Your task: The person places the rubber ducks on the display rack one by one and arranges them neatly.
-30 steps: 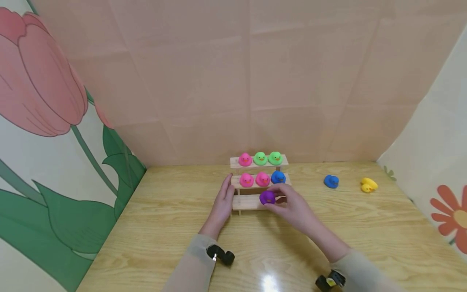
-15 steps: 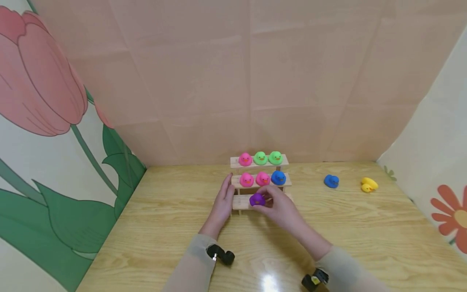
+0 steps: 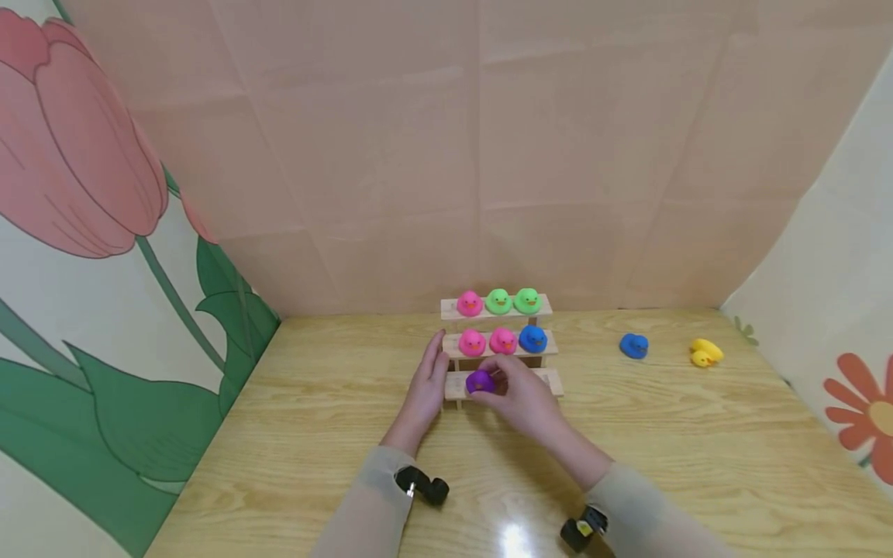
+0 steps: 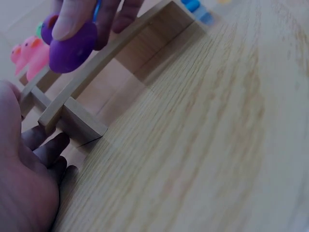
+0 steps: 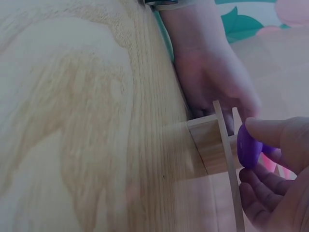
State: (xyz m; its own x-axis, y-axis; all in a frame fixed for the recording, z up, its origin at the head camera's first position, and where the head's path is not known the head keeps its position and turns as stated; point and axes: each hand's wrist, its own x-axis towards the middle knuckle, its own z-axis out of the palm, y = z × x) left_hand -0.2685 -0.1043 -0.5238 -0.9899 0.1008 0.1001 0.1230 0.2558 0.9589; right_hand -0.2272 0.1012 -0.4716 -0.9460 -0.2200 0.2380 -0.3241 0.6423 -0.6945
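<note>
My right hand [image 3: 522,394] pinches a purple toy duck [image 3: 479,381] between thumb and fingers, at the left part of the lowest step of a small wooden tiered stand [image 3: 547,377]. In the left wrist view the purple duck [image 4: 72,48] is at the step's surface; whether it bears weight there I cannot tell. Along the stand's left side rests my left hand [image 3: 427,384], its fingers extended. The middle step carries two pink ducks [image 3: 472,342] and a blue duck [image 3: 533,339]. On the top step sit a pink duck [image 3: 470,303] and two green ducks [image 3: 528,301].
To the right of the stand, a second blue duck [image 3: 634,346] rests on the wooden table [image 3: 314,434]. Farther right lies a yellow duck [image 3: 706,353], tipped over. A pinkish cloth backdrop [image 3: 391,194] rises behind the table.
My right hand has carried the purple duck leftward along the lowest step, from about its middle to its left part. The left hand has stayed at the stand's side.
</note>
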